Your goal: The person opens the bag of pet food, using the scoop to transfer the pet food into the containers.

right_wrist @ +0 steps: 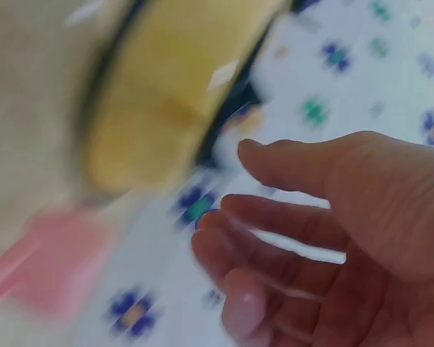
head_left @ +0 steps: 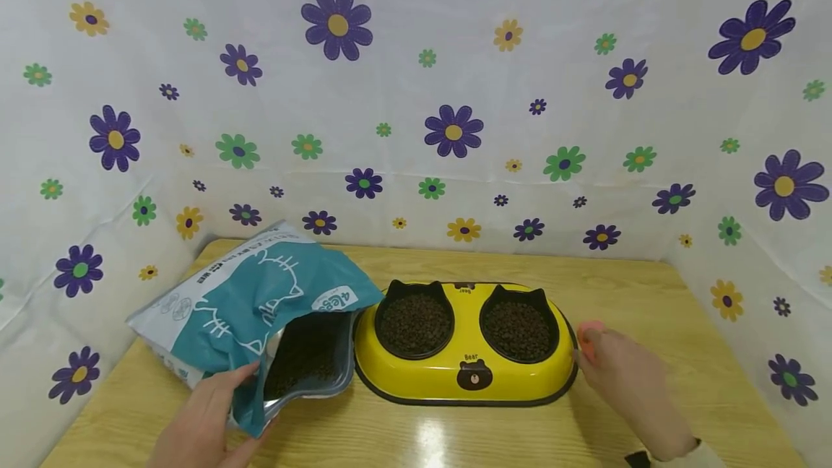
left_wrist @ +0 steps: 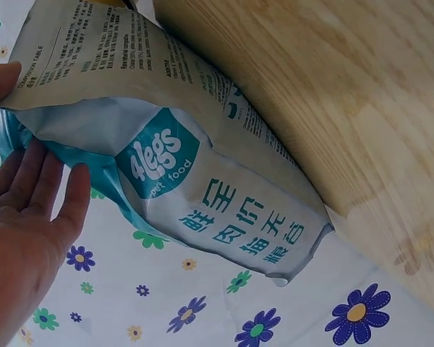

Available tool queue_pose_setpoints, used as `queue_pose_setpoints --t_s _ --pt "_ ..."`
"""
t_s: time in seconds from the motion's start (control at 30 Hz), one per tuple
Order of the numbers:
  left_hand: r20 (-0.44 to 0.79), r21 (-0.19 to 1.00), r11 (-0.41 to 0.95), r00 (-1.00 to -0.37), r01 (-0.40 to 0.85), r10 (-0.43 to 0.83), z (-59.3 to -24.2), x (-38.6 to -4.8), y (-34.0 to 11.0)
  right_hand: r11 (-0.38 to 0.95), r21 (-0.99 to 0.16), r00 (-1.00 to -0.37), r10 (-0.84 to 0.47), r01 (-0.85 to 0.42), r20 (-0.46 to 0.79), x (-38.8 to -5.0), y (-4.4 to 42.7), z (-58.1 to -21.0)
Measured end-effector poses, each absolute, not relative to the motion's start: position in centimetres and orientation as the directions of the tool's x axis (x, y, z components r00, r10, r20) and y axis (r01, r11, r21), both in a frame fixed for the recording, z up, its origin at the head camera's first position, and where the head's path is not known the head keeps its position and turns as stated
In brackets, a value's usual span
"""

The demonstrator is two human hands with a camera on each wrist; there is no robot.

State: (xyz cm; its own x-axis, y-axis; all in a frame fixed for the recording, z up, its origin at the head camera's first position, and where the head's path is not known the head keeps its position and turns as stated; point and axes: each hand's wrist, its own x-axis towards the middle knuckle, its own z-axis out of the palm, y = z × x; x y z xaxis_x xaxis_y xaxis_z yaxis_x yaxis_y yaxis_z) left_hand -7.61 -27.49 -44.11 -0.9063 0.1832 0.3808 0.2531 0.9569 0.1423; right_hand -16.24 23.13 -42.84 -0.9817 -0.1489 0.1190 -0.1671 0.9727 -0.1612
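My left hand (head_left: 201,421) holds the teal and grey pet food bag (head_left: 253,295) by the edge of its open mouth. The bag lies tilted on its side, and dark kibble (head_left: 305,360) shows inside. In the left wrist view, the thumb and fingers are on either side of the bag's rim. My right hand (head_left: 624,378) is just right of the yellow double pet bowl (head_left: 464,378). Its fingers are loosely bent around nothing in the right wrist view. Near it lies a pink thing (right_wrist: 61,264) with a narrow handle-like part, blurred and partly hidden in the head view.
Two black cat-eared dishes in the yellow base, the left dish (head_left: 383,309) and the right dish (head_left: 487,309), hold brown kibble. The wooden table (head_left: 520,435) backs onto a white cloth (head_left: 403,85) printed with flowers. The bag's mouth is right against the base's left end.
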Motion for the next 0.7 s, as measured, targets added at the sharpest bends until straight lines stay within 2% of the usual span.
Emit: queue_pose_setpoints --t_s 0.07,0.13,0.23,0.33,0.47,0.7 --pt "0.417 0.127 0.954 -0.888 0.271 0.197 -44.3 -7.7 -27.6 0.956 -0.126 -0.95 -0.236 -0.264 0.203 -17.1 20.3 -42.2" --pt "0.439 0.129 0.949 -0.875 0.287 0.205 -44.3 -7.7 -27.7 0.914 -0.096 -0.891 -0.355 -0.395 0.284 -18.0 17.2 -41.8" --pt "0.462 0.136 0.946 -0.864 0.295 0.203 -44.3 -7.7 -27.9 0.801 -0.047 -0.752 -0.538 -0.597 0.381 -19.7 12.5 -42.0" --pt "0.459 0.152 0.947 -0.869 0.282 0.185 -44.1 -7.7 -28.1 0.677 -0.018 -0.615 -0.658 -0.736 0.434 -21.4 8.2 -42.2" --pt "0.425 0.161 0.953 -0.889 0.258 0.168 -43.9 -7.8 -28.1 0.586 0.031 -0.508 -0.727 -0.81 0.463 -23.0 4.0 -42.4" --pt "0.412 0.102 0.962 -0.891 0.255 0.192 -44.2 -8.1 -27.9 0.553 0.136 -0.444 -0.772 -0.822 0.454 -23.7 0.5 -42.9"
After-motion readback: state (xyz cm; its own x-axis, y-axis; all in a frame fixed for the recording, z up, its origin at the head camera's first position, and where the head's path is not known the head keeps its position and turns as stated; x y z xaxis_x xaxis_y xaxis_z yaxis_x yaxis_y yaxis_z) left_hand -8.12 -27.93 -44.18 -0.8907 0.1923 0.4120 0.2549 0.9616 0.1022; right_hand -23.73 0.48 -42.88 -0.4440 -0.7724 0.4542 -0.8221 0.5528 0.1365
